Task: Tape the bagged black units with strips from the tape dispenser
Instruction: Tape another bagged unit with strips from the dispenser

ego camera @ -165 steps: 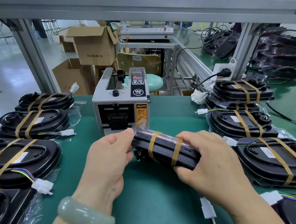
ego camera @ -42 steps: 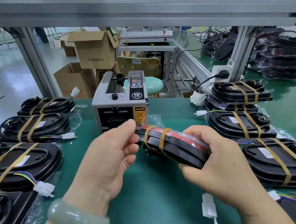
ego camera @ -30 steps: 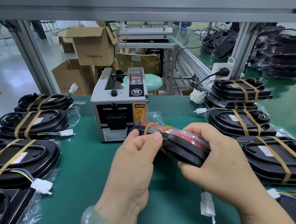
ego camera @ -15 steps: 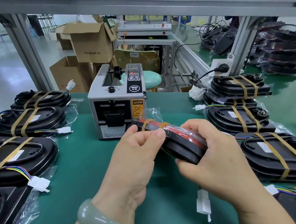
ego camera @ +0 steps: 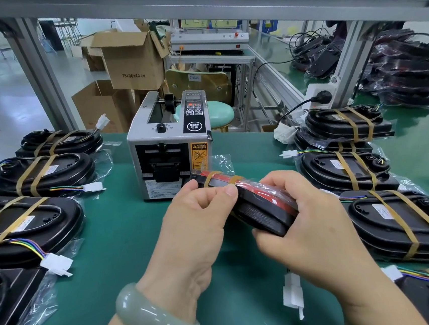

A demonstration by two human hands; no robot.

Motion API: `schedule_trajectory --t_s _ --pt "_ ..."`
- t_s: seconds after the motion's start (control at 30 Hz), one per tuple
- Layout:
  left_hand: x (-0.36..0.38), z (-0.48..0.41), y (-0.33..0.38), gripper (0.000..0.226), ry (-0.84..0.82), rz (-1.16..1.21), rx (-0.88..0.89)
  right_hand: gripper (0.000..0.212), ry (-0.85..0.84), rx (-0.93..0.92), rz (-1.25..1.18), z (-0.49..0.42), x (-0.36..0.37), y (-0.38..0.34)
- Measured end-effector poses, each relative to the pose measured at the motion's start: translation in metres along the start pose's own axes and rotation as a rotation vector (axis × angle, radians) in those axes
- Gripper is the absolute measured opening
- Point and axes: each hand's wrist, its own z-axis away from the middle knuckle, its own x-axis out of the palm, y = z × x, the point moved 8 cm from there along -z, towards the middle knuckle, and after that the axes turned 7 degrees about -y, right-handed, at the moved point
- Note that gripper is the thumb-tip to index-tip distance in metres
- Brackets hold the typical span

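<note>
At 9 o'clock on the desk [ego camera: 116,237], taped units [ego camera: 39,176]: bagged black units are laid in a column, each crossed by two tan strips, with white plugs on coloured wires.
Left hand [ego camera: 196,227]: the fingers [ego camera: 226,191] are curled, and the nearer tan strip of the held unit is pinched between thumb and forefinger. A pale green bangle [ego camera: 155,322] is worn at the wrist.
Tape dispenser [ego camera: 170,145]: set at 12 o'clock, just behind the held unit.
Held unit [ego camera: 260,210]: a bagged black unit with a red face is held raised over the desk at centre and tilted on edge. Two tan strips are wound round its far end.
Right hand [ego camera: 311,231]: the fingers [ego camera: 280,179] are wrapped round the near end of the held unit.
White connector [ego camera: 293,296]: seen at 6 o'clock, below the right hand.
Further taped units [ego camera: 397,223]: laid and stacked at 3 o'clock, each crossed by two tan strips.
</note>
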Motion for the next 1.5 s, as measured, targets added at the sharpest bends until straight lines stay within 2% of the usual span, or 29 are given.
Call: schedule_trajectory --t_s 0.47,0.63,0.7,0.83,0.93,1.03,1.13,1.2,1.23,1.33,1.37,1.5 --pt "-0.002 -0.001 -0.004 0.02 0.097 0.013 0.034 0.048 0.005 -0.002 -0.008 0.0 -0.001 0.0" --pt "-0.001 -0.005 -0.01 0.014 0.063 0.083 -0.043 0.048 0.003 -0.008 0.009 0.0 -0.001 0.0" --pt "0.0 -0.009 -0.016 0.02 0.027 0.172 -0.113 0.048 0.0 -0.013 0.003 0.0 -0.001 -0.001" --pt "-0.006 -0.013 -0.021 0.013 0.097 0.236 -0.188 0.05 -0.005 -0.007 -0.01 0.0 0.001 -0.001" --pt "-0.002 -0.011 -0.016 0.026 0.065 0.185 -0.102 0.05 0.0 -0.001 -0.034 0.0 0.001 0.001" --pt "-0.001 -0.014 -0.021 0.036 0.07 0.163 -0.149 0.05 -0.017 -0.017 -0.065 -0.001 0.0 0.002" --pt "-0.008 -0.023 -0.024 0.018 0.11 0.179 -0.187 0.052 -0.03 -0.016 -0.082 -0.002 0.0 0.004" --pt "-0.015 -0.026 -0.024 0.017 0.123 0.171 -0.151 0.052 -0.026 -0.006 -0.089 -0.002 0.0 0.005" --pt "-0.014 -0.026 -0.023 0.022 0.096 0.166 -0.128 0.052 -0.019 -0.002 -0.091 -0.002 0.0 0.006" --pt "-0.006 -0.02 -0.021 0.071 0.047 0.072 -0.06 0.05 0.005 0.002 -0.086 -0.002 0.0 0.005" --pt "-0.005 -0.019 -0.02 0.081 0.058 0.023 -0.052 0.05 0.008 0.002 -0.079 -0.002 -0.001 0.005" --pt "0.004 -0.019 -0.017 0.083 0.037 -0.041 -0.028 0.049 0.021 0.017 -0.069 -0.002 -0.002 0.008"
